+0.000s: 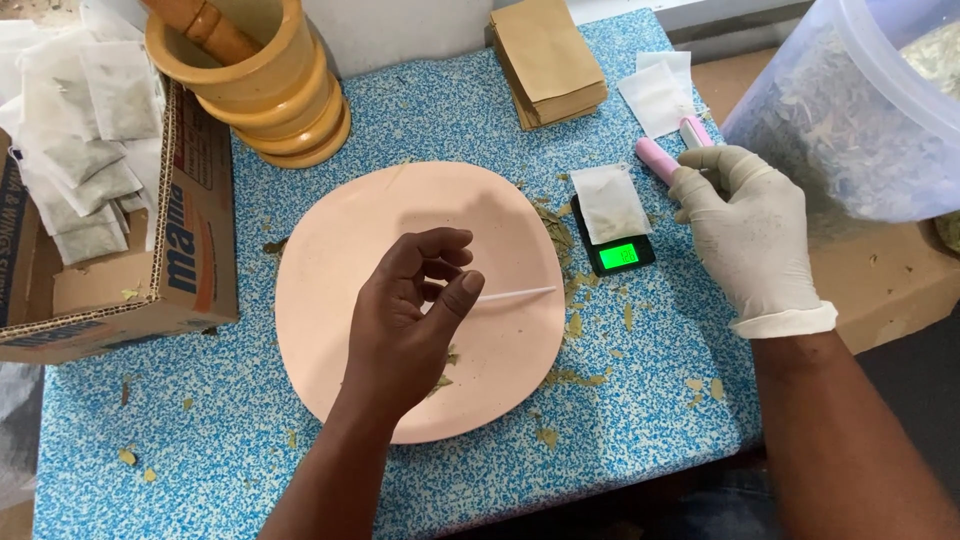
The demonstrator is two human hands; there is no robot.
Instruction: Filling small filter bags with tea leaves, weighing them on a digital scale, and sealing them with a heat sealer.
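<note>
Blue-and-white speckled surface seen from above, strewn with crumbled dried leaf; the landmark is a round pale pink plate at its centre. My bare left hand hovers over the plate's middle, fingers curled, thumb and forefinger pinching one end of a thin white stick that points toward the plate's right rim. A few leaf crumbs lie on the plate below that hand.

Just right of the plate sits a small black pocket scale with a lit green display, carrying a filled white tea bag. Further right of the plate, my right hand, in a white glove, is closed around a pink handheld tool; only the tool's ends show above the fingers.

Behind the plate, to the left, stands a yellow wooden mortar with its pestle inside. Behind it to the right lie a stack of brown paper envelopes and empty white bags. Left of the plate, an open cardboard box holds filled tea bags. Far right, a clear plastic tub holds dried leaves.
</note>
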